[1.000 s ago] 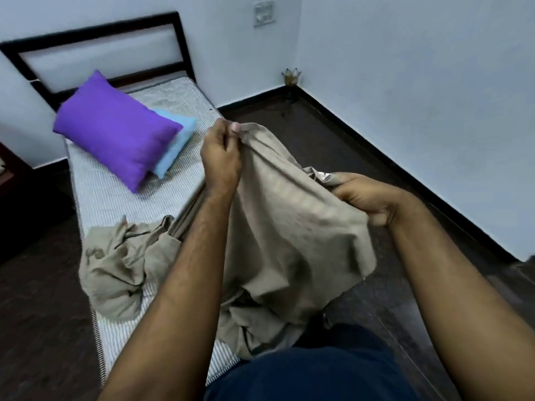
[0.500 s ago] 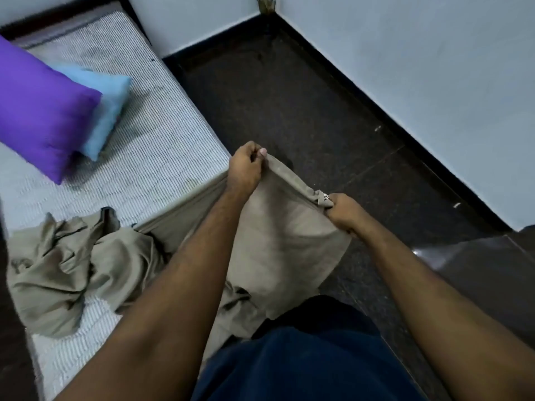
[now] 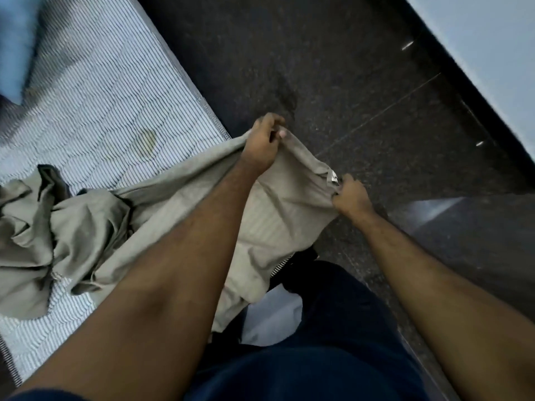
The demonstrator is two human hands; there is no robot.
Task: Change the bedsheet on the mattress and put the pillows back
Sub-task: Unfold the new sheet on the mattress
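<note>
Both hands pinch the upper hem of a crumpled beige cotton bedsheet (image 3: 185, 195), which is held up over the dark speckled stone floor (image 3: 333, 68) beside the bed. The left hand (image 3: 265, 143) has its grip clenched on a fold of the hem, fingers curled over the cloth; the right hand (image 3: 351, 196) has its grip closed on the sheet's corner, just beside a small white sewn label (image 3: 333, 177). Between the two hands the cloth hangs slack. The rest of the sheet trails left and lies bunched on the white mattress with thin dark stripes (image 3: 95, 91). A blurred pale blue pillow (image 3: 14, 39) sits at the mattress's upper left corner of the view. Dark blue clothing on the person (image 3: 304, 371) fills the bottom edge.
</note>
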